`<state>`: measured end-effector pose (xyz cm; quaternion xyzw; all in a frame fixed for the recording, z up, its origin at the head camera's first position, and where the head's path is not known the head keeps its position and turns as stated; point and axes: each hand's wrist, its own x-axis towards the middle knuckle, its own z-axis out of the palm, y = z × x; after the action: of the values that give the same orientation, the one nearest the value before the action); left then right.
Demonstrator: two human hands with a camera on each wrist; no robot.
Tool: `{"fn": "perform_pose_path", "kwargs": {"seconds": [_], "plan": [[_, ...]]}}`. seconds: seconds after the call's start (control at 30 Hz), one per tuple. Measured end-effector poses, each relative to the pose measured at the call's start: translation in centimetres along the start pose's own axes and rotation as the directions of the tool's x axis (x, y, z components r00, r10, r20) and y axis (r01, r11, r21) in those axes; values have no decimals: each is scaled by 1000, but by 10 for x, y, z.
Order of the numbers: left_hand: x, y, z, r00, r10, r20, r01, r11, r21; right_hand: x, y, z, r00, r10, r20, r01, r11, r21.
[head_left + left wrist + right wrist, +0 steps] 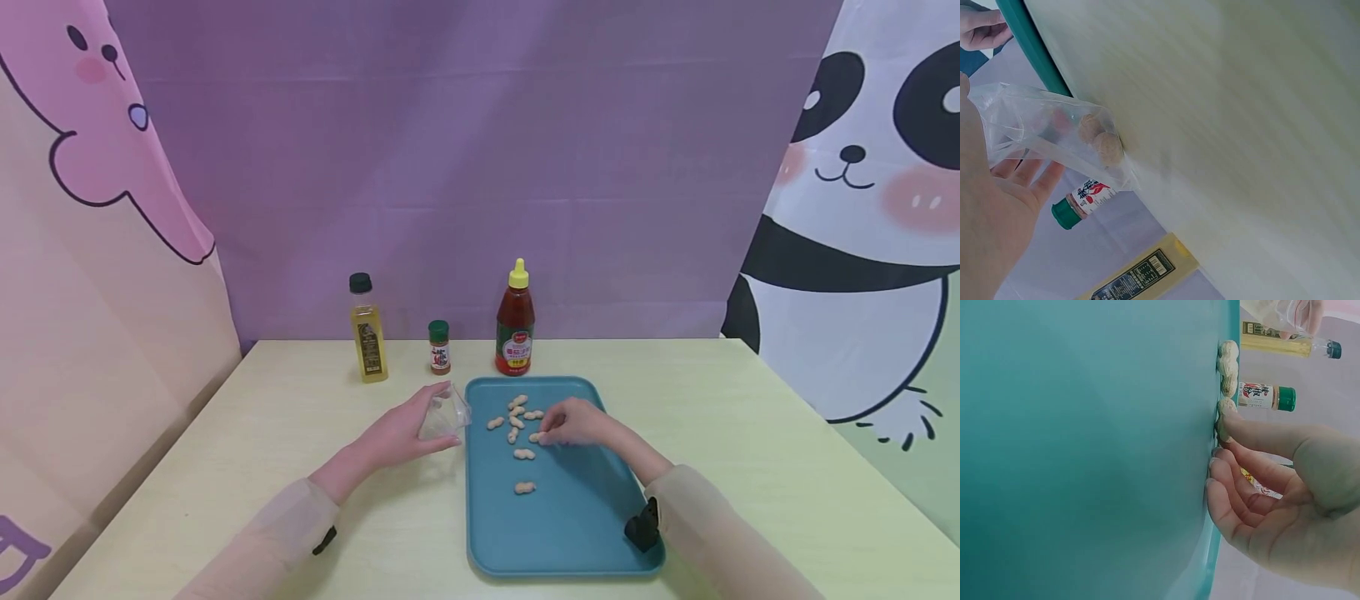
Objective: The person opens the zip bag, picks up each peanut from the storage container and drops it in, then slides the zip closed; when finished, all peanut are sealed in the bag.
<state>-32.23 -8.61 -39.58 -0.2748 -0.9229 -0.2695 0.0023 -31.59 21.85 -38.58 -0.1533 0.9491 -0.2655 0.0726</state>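
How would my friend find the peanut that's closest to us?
On the pale table, look for the big blue tray. Most of its peanuts bunch toward the far end, near the right hand. The peanut you want lies alone, nearest the tray's front edge, with bare tray all around it.

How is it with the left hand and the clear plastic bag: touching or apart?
Touching. The head view shows it: the left hand curves around the clear plastic bag and grips it from two opposite sides.
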Motion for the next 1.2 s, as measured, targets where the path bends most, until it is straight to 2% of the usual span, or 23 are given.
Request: {"fn": "perform_pose_path", "kwargs": {"seconds": [0.37, 0.57, 0.77, 1.0, 1.2], "plan": [[-1, 2, 0, 1000, 18, 7, -18, 1000, -3, -1, 0, -4, 995, -76, -58, 79, 995, 53], [-1, 2, 0, 1000, 11, 10, -11, 1000, 0, 0, -7, -5, 982, -140, -126, 148, 987, 54], [-1, 1, 1, 1000, 22, 3, -22, 1000, 0, 1, -21, 0, 971, -162, -178, 178, 981, 76], [-2, 1, 0, 999, 33, 4, -33, 999, -7, 1, -42, 8, 967, -170, -190, 192, 976, 103], [-2, 2, -1, 999, 44, 1, -43, 999, -12, 6, -62, 13, 949, -216, -231, 252, 957, 141]]}}
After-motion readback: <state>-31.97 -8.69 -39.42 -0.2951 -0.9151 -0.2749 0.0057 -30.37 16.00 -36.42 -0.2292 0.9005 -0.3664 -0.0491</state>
